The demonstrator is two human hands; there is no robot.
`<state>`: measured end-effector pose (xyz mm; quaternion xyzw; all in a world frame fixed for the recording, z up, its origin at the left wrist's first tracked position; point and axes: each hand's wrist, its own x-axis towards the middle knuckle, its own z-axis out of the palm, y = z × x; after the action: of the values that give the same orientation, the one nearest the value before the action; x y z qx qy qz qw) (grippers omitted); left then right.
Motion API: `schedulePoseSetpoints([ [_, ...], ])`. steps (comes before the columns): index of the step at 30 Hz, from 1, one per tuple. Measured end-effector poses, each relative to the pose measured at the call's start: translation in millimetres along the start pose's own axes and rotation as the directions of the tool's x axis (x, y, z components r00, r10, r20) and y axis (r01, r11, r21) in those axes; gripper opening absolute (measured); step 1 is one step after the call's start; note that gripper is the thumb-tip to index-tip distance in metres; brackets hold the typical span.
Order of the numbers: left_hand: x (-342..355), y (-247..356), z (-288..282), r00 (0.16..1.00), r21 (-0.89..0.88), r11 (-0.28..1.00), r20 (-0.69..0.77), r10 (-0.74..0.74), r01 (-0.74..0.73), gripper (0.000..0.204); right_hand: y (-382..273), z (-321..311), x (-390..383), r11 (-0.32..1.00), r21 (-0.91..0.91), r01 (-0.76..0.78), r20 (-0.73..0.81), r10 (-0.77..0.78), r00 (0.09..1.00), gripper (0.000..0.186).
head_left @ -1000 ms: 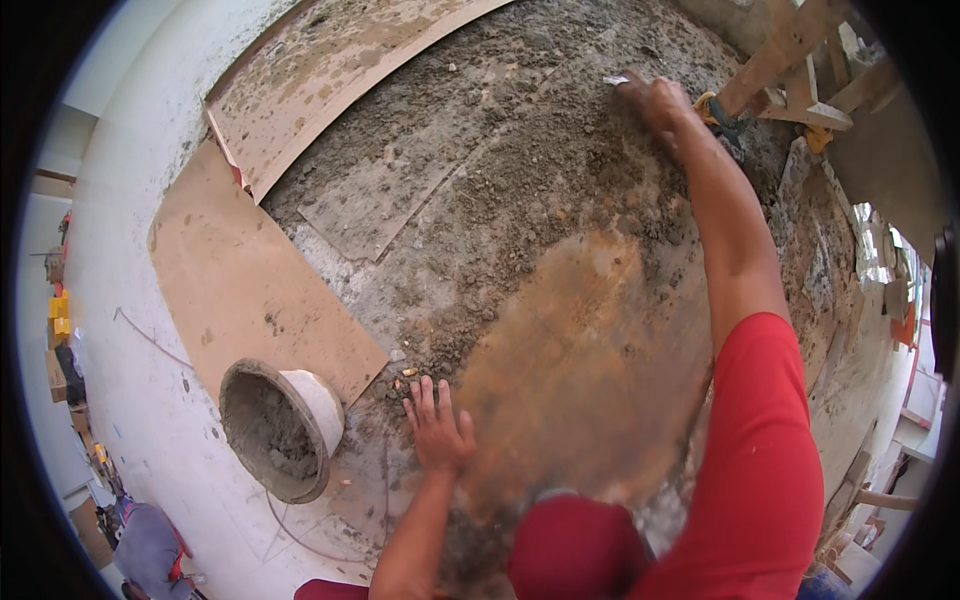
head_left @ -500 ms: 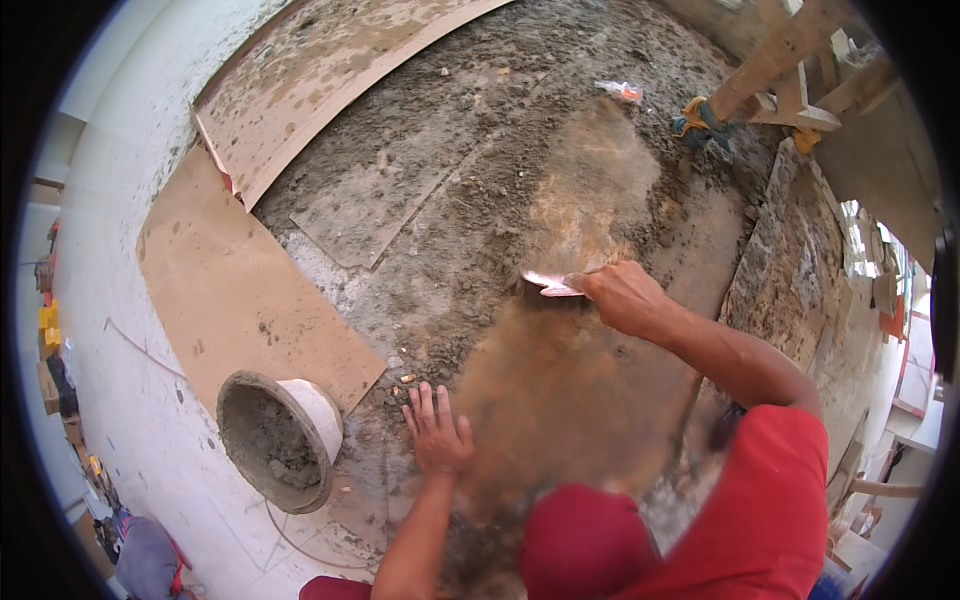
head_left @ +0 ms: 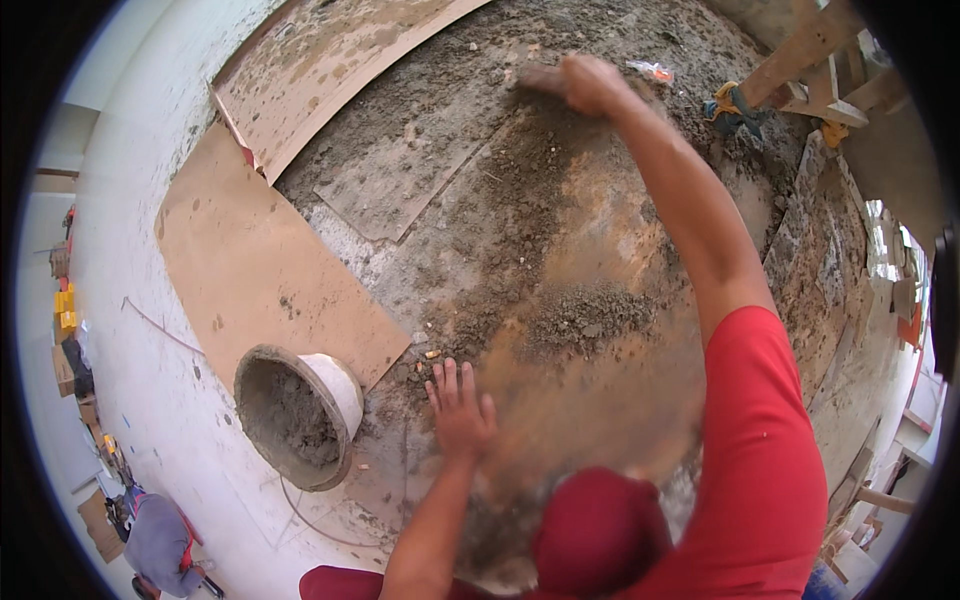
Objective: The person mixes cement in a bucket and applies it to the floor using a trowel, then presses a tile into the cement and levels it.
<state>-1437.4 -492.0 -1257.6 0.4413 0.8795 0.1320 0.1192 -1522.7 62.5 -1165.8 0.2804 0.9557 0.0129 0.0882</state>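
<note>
Grey-brown crumb-strewn floor (head_left: 465, 265); round white bucket (head_left: 338, 388). Bare L hand (head_left: 463, 418) spread flat, rt of bucket; bare R hand (head_left: 597, 87), well beyond it, clenched on blurred brownish tool (head_left: 540, 78).

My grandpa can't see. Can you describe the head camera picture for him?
A person in red rests their left hand flat on the ground, right hand stretched forward gripping a blurred tool near grey dirt. A white bucket of mud sits left.
</note>
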Motion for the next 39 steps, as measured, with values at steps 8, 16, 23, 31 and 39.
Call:
schedulePoseSetpoints([
  [8,-0.5,1.4,2.5,0.987,-0.089,0.995,-0.161,0.019,-0.034,0.065,-105.3,14.9,-150.1,0.951,0.120,0.286,0.165,-0.303,0.939,0.014],
  [16,1.3,7.0,0.6,0.973,-0.035,0.997,-0.217,-0.077,0.071,0.068,-92.7,7.5,-292.3,0.940,0.240,0.242,0.181,-0.288,0.940,0.031],
  [23,8.5,20.5,3.7,0.988,0.031,0.997,-0.143,-0.065,0.070,0.068,208.8,39.9,-217.1,0.891,0.099,-0.443,-0.290,0.452,0.844,0.029],
  [31,4.7,11.6,4.6,0.991,0.081,0.993,-0.109,-0.074,0.084,0.067,218.3,77.8,-160.2,0.880,0.166,-0.444,-0.094,0.462,0.882,0.046],
  [39,1.2,12.1,1.2,0.987,0.061,0.993,-0.137,-0.089,0.098,0.067,43.2,41.2,-257.0,0.894,0.336,-0.298,0.172,0.253,0.952,0.030],
])
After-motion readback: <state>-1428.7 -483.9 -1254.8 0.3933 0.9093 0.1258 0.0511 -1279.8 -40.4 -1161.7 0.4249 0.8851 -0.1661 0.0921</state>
